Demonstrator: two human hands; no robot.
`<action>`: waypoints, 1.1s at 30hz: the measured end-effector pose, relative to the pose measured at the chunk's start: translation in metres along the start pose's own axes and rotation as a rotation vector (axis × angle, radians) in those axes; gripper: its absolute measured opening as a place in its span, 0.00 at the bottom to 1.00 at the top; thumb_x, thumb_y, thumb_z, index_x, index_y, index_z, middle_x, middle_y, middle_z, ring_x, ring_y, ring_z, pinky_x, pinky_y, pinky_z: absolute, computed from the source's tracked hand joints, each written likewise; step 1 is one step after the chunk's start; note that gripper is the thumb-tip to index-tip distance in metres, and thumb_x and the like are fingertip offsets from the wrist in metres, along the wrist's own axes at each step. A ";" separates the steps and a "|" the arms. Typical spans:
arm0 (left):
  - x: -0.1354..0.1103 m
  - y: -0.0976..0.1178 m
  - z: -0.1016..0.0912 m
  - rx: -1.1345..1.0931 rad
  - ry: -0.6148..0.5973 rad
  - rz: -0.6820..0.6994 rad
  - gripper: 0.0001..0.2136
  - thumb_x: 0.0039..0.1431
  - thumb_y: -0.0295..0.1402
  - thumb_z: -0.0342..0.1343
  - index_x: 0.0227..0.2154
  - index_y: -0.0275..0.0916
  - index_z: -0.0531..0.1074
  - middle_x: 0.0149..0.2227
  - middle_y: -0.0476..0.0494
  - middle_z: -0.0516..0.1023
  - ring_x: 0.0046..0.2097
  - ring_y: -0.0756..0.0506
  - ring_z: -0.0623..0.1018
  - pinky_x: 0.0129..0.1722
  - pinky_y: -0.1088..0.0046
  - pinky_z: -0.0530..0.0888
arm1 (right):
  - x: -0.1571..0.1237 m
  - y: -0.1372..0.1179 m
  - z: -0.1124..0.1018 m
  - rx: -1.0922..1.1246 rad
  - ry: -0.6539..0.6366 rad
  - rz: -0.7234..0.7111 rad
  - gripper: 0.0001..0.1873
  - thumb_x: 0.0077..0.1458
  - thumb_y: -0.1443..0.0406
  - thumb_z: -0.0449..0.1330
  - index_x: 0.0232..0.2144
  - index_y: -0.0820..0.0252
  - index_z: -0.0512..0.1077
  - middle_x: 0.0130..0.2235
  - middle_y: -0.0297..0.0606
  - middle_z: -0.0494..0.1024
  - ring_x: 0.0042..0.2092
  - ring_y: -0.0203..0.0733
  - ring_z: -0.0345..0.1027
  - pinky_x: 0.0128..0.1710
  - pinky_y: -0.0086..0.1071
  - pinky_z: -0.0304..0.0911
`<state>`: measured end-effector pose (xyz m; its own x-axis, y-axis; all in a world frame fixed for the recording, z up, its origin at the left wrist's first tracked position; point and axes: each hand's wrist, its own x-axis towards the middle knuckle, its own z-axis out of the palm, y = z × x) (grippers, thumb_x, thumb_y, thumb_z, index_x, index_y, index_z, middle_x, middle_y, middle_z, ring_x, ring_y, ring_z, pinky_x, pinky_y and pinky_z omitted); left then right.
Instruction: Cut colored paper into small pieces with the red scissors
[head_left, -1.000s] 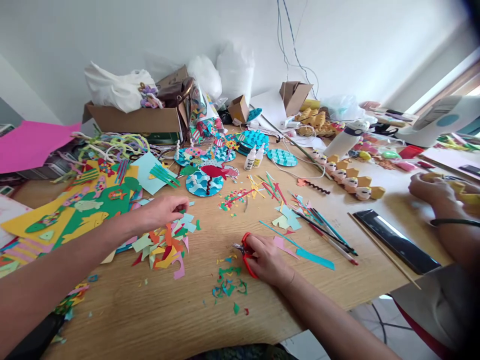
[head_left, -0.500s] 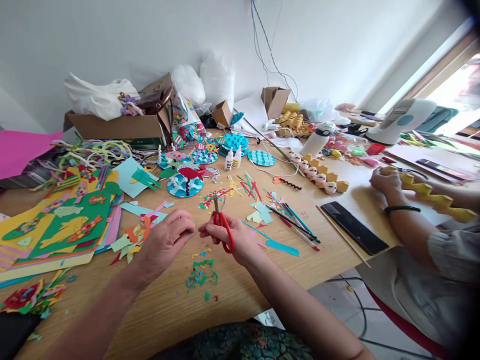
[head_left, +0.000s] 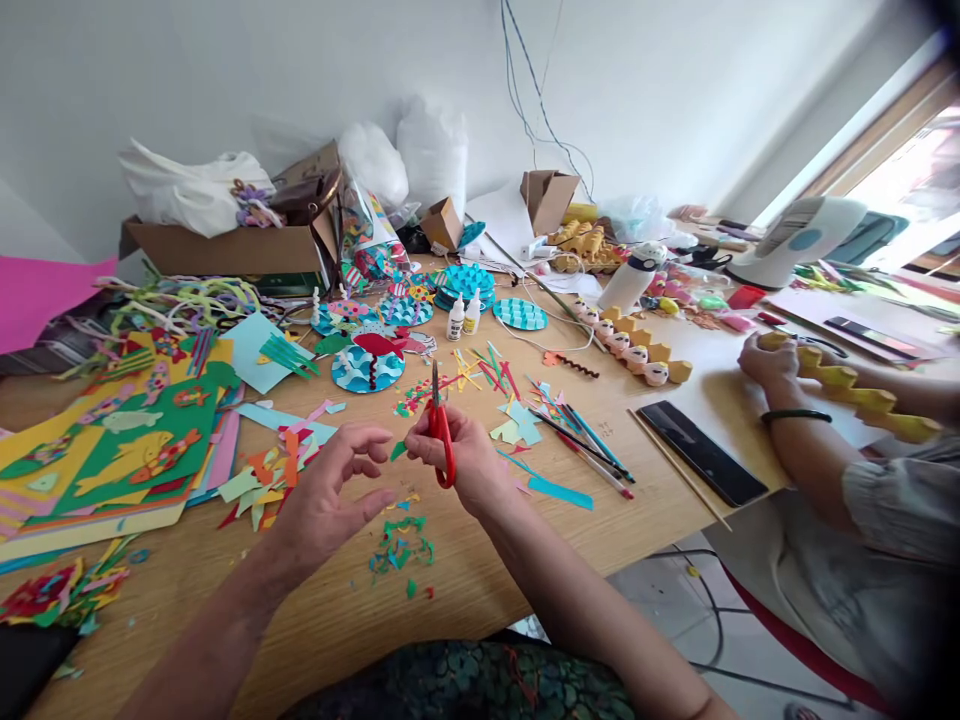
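My left hand (head_left: 336,492) hovers over the table with its fingers spread and nothing in them. Across a small gap, my right hand (head_left: 466,458) grips a pair of scissors (head_left: 444,440) by the red handles, blades pointing up and away from me. A small green paper piece (head_left: 398,451) shows at the right fingertips, apparently pinched there. Below the hands lies a scatter of green and blue paper snippets (head_left: 405,545). Orange and pale green paper scraps (head_left: 270,470) sit left of my left hand.
Coloured paper sheets (head_left: 150,430) with paper fish cover the left side. Beyond my hands stand two glue bottles (head_left: 456,318) and a blue decorated disc (head_left: 368,370). Pencils (head_left: 592,445) and a phone (head_left: 701,452) lie right. Another person's hand (head_left: 769,360) holds a yellow egg-carton strip (head_left: 862,390).
My left hand has opened its fingers and drawn slightly away from my right hand. The green paper piece now shows at the right fingertips, and the scissors have turned more upright.
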<state>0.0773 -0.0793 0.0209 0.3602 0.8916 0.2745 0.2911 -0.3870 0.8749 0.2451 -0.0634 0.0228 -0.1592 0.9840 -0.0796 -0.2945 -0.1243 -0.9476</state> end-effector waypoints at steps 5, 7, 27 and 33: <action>0.002 -0.005 0.004 -0.108 -0.001 -0.259 0.09 0.57 0.38 0.48 0.35 0.40 0.68 0.30 0.48 0.70 0.32 0.48 0.71 0.30 0.74 0.69 | 0.001 0.007 0.005 -0.190 0.044 -0.114 0.14 0.36 0.61 0.65 0.23 0.59 0.64 0.23 0.28 0.67 0.25 0.32 0.59 0.26 0.27 0.56; 0.008 -0.004 0.005 -0.006 0.012 -0.252 0.08 0.55 0.37 0.50 0.29 0.39 0.69 0.25 0.50 0.67 0.28 0.49 0.68 0.27 0.75 0.66 | 0.002 0.011 0.008 -0.242 0.042 -0.125 0.14 0.38 0.59 0.64 0.23 0.58 0.64 0.22 0.28 0.66 0.25 0.32 0.58 0.26 0.27 0.55; 0.012 0.002 0.015 -0.677 0.384 -0.314 0.01 0.50 0.31 0.58 0.26 0.39 0.73 0.28 0.52 0.75 0.30 0.51 0.74 0.32 0.76 0.73 | -0.017 0.024 0.011 -0.799 -0.045 -0.221 0.14 0.48 0.61 0.58 0.20 0.59 0.56 0.20 0.26 0.58 0.23 0.29 0.50 0.24 0.24 0.46; 0.010 0.002 0.019 -0.634 0.342 -0.335 0.03 0.50 0.31 0.57 0.25 0.38 0.73 0.25 0.51 0.74 0.29 0.51 0.73 0.31 0.76 0.72 | -0.019 0.022 0.012 -0.828 -0.043 -0.220 0.15 0.49 0.59 0.58 0.20 0.59 0.58 0.19 0.26 0.57 0.22 0.30 0.49 0.23 0.25 0.45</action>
<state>0.0988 -0.0754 0.0178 0.0202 0.9994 -0.0263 -0.2615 0.0307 0.9647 0.2308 -0.0866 0.0075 -0.2199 0.9670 0.1288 0.4575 0.2188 -0.8618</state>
